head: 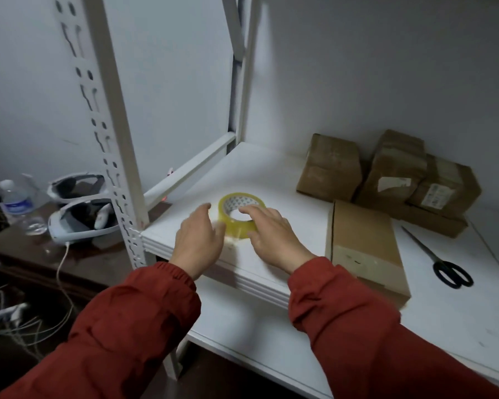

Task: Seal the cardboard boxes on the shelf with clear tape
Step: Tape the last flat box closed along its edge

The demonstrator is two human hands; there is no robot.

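On the shelf [271, 174], left hand [198, 240] and right hand [274, 231] flank tape [233, 223], fingers [252, 210] loose.

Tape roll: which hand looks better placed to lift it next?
Right, probably. The right hand lays its fingers over the top of the tape roll, thumb at the near wall; the left hand only sits beside the roll's left edge, blurred.

White shelf board [271, 174]: yellowish clear tape roll [235, 228]; long brown cardboard box [363, 240], front; brown cardboard boxes [395, 174] clustered behind it; black-handled scissors [443, 266], right.
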